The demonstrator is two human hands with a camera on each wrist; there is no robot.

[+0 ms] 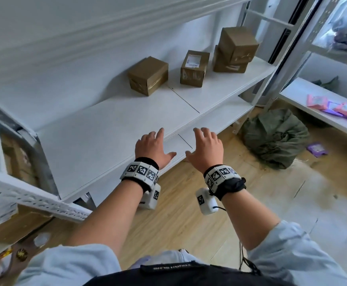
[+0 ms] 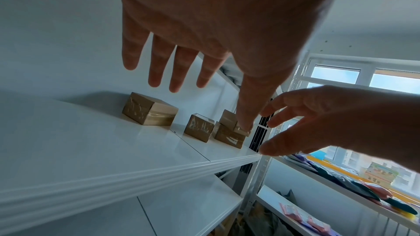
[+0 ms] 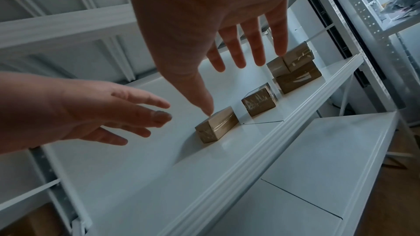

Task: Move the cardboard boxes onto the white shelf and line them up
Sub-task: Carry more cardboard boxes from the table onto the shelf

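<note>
White shelf (image 1: pixel 106 129): a flat white board of a metal rack, with a thin seam running across it between the two nearest boxes; every place below is given from this shelf.
Taped box (image 1: pixel 147 75): stands on the shelf toward its back, left of the seam, turned at an angle to the front edge.
Labelled box (image 1: pixel 194 68): on the shelf just right of the seam, white label on top, scrawled marks on its front face.
Stacked boxes (image 1: pixel 233 49): at the shelf's right end, one cardboard box on top of another, the upper one twisted off square.
Left hand (image 1: pixel 153 146): fingers spread and straight, gripping nothing, above the shelf's front edge; whether it touches the board is hard to judge.
Right hand (image 1: pixel 206 148): also spread and slack, holding nothing, just off the front edge beside the left hand.
Green sack (image 1: pixel 275 137): slumped on the wooden floor beyond the shelf's right end.
Pink packets (image 1: pixel 333 107): on a second rack, well to the right of the shelf.
</note>
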